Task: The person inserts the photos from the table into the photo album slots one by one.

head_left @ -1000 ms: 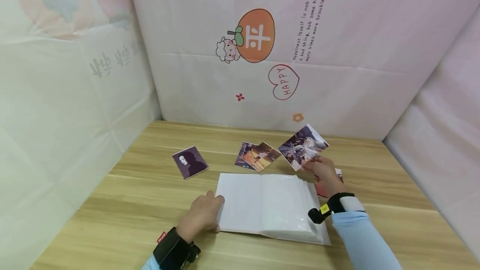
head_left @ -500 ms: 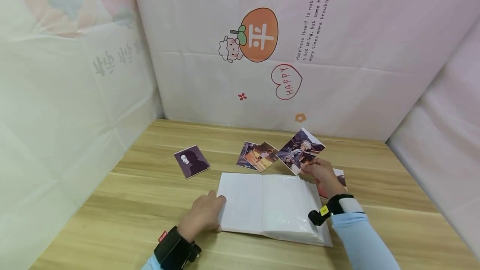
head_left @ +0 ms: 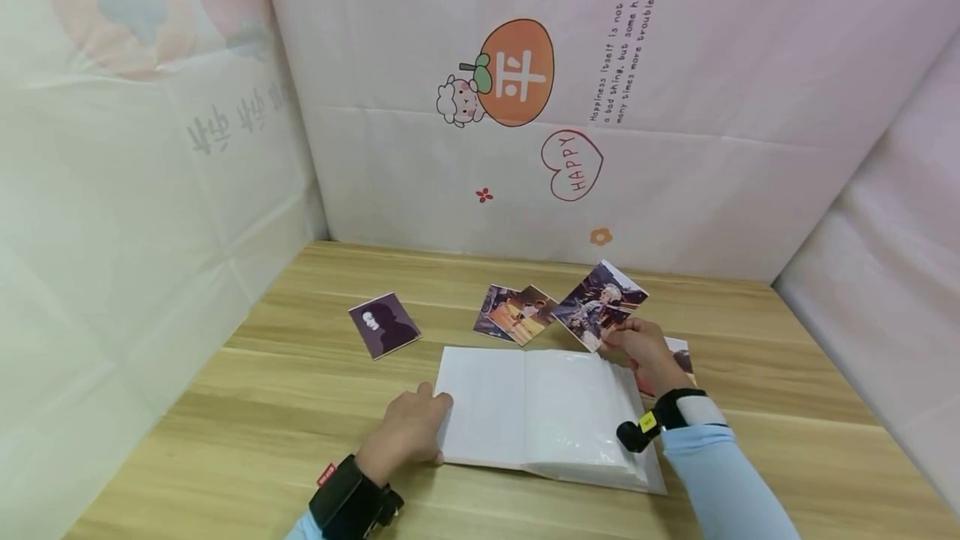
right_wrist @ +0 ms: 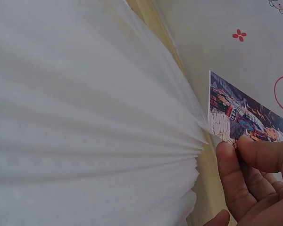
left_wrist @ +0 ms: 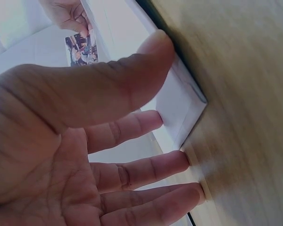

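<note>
In the head view, we see a printed photo (head_left: 592,307) raised just beyond the far right part of an open photo album (head_left: 483,407), turned cornerwise like a diamond. It has a thin white border, and its picture is a light-haired figure in patterned clothes against dark purple and blue. Our right hand (head_left: 647,350) pinches one corner between thumb and fingertips; the right wrist view puts the photo just beside the bunched clear pockets (right_wrist: 99,113), though we cannot tell whether they touch. Our left hand (head_left: 405,430) rests at the album's near left corner, its fingers loosely extended.

On the wooden table (head_left: 255,407), a silhouette photo (head_left: 385,326) lies off to the left. Near the album's far edge, a warm-toned photo (head_left: 525,315) overlaps a darker photo (head_left: 489,308). A reddish photo (head_left: 681,357) is partly hidden behind our right hand, and a black wrist camera (head_left: 634,437) blocks some of the album's right side. Behind stands a printed cloth backdrop (head_left: 397,173) with a red "HAPPY" heart (head_left: 572,165).
</note>
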A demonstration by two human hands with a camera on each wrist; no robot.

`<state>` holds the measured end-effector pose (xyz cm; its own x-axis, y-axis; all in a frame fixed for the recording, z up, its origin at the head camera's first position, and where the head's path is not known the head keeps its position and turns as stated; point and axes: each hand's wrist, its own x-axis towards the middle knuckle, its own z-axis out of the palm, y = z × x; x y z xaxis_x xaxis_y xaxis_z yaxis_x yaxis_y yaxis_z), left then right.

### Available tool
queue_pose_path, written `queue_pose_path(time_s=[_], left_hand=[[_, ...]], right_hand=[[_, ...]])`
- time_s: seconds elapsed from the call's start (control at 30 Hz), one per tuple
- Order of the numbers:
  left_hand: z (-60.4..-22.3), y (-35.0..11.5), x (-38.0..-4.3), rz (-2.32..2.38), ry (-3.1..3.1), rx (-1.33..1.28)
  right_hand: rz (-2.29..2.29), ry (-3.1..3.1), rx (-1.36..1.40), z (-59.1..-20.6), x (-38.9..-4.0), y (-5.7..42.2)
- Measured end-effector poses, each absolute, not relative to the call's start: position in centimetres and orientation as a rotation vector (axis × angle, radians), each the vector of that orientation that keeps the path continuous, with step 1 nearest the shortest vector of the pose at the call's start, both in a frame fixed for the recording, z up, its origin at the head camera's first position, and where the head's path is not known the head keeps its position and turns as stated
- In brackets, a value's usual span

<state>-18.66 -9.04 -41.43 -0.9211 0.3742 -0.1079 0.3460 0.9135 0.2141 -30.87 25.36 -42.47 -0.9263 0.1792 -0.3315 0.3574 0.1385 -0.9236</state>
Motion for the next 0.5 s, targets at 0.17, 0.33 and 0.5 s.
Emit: queue_pose_path(time_s=[0.17,0.33,0.5], left_hand=[[-41.52,-9.01,-18.62,0.273,2.94,0.558],[-41.55,-9.02,-18.58,0.27,2.946,0.564],[-41.46,-9.06,-18.51,0.285,2.938,0.564]], right_hand=[[-1.885,2.262,0.557,-42.72,-30.95,25.49],[-1.818,2.308,0.538,-42.95,-30.96,25.52],[-1.839,2.294,0.495,-43.17,-30.77,25.34]])
